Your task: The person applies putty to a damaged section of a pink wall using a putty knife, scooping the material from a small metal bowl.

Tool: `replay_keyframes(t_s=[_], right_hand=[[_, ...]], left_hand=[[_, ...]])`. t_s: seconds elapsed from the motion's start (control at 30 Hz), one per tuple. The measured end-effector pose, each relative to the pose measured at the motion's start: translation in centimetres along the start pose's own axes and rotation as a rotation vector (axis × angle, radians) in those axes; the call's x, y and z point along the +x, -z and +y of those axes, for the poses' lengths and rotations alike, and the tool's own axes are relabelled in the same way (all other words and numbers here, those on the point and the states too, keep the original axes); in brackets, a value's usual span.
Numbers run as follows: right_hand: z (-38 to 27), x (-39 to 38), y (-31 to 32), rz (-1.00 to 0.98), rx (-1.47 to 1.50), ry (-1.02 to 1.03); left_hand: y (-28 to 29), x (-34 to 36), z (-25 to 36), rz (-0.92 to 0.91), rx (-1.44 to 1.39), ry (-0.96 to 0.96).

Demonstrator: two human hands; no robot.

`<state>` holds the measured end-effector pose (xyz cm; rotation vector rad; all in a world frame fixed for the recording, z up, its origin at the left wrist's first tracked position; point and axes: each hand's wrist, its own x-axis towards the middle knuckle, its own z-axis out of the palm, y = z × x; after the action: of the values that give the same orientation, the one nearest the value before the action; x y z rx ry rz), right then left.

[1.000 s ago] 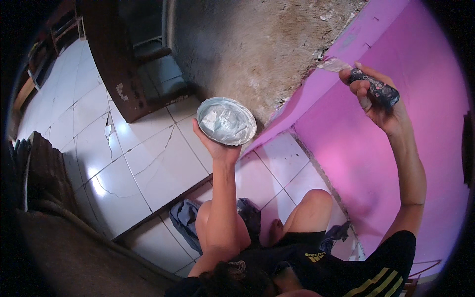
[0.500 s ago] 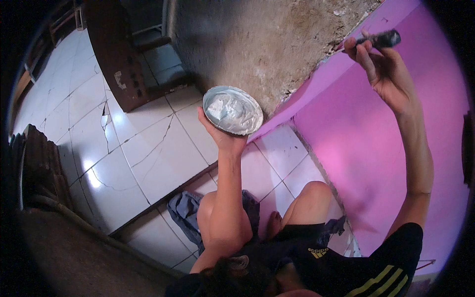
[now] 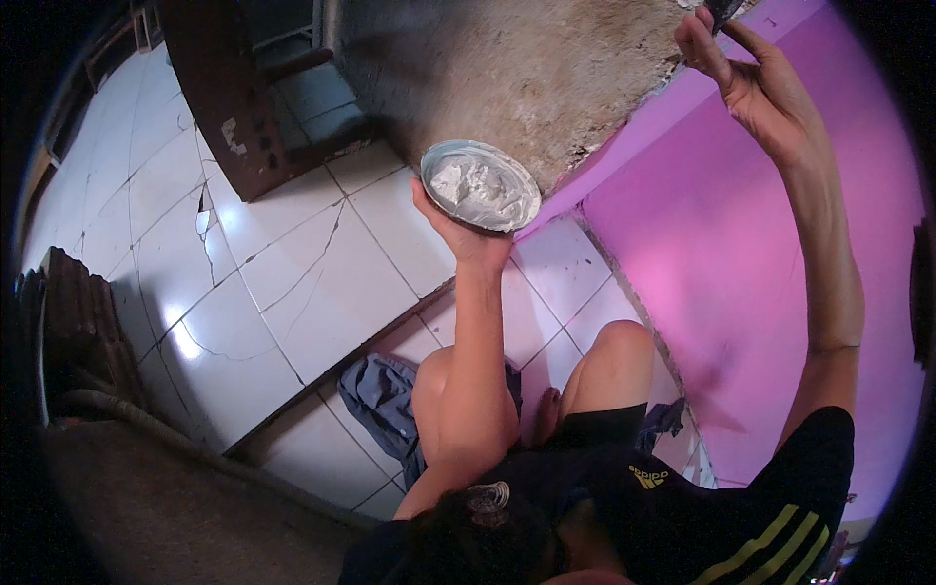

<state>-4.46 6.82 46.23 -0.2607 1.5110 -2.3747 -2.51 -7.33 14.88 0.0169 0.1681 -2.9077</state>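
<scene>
Grey, the paste bowl (image 3: 436, 156) is being cupped by the left hand (image 3: 475, 243); right of it, a pink wall (image 3: 712, 263) is being overlapped by the raised right hand (image 3: 765, 96), gripping a handle (image 3: 722, 12) (cropped).

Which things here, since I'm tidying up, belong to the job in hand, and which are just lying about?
In the job, it seems:
bowl, in left hand
pale paste, in bowl
dark handle, in right hand, partly out of frame

Apparently lying about:
grey cloth, by left leg
dark ridged thing, far left
</scene>
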Motion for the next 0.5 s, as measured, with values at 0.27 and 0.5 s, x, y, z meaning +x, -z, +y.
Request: replay_keyframes(t_s=[0.27, 0.5], right_hand=[[-1.5, 1.1, 2.8, -0.176, 0.052, -0.060], [-3.2, -1.0, 2.1, -0.294, 0.243, -0.160]], left_hand=[[-0.3, -0.1, -0.1, 0.018, -0.016, -0.019], [0.1, 0.5, -0.3, -0.002, -0.017, -0.049]])
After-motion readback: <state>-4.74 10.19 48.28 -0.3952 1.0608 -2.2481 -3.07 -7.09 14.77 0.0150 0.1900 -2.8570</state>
